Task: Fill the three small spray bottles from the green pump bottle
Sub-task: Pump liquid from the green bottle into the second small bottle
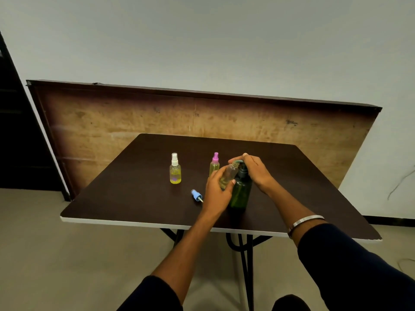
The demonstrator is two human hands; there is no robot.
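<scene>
Table [125, 198] holds everything; green pump bottle [241, 194] near front, right hand [256, 170] pressing its pump, fingers straight-ish. Left hand [216, 189] grips third spray bottle [229, 175] tilted at spout, nearly empty. Two capped ones look filled. Next: keep neck under spout, then refit blue cap [196, 195]

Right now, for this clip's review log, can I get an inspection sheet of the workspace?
Surface: dark table, white front edge.
Job's things: green pump bottle upright; white-capped spray bottle and pink-capped spray bottle standing, yellowish liquid inside; open spray bottle tilted at the pump spout; blue spray cap lying loose.
Clutter: nothing seen.
Hands: left hand holds the open bottle; right hand rests on the pump head.
Cables: nothing seen.
Surroundings: wooden board against the wall.
</scene>
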